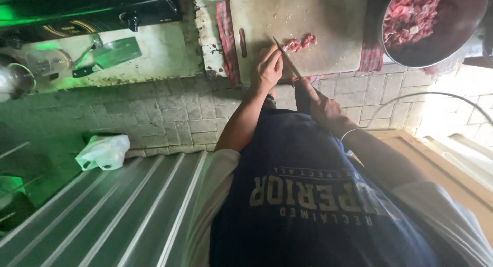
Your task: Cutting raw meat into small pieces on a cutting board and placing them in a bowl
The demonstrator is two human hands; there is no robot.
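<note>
left hand (268, 67): lay on the cutting board (328, 20), fingers curled down just beside the meat pieces (300, 42) (whether it touched them, cannot tell).
right hand (322, 106): was clamped on the knife (287, 61) handle, blade tip at the meat, past the left hand.
metal bowl (436, 46): of chopped meat, beyond the right hand.
cleaver (108, 55): on the worktop, well left of both hands.

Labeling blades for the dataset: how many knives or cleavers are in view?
2. A knife in the right hand, blade over the cutting board beside the left hand. A cleaver lies on the counter at left. Others may be hidden.
</note>
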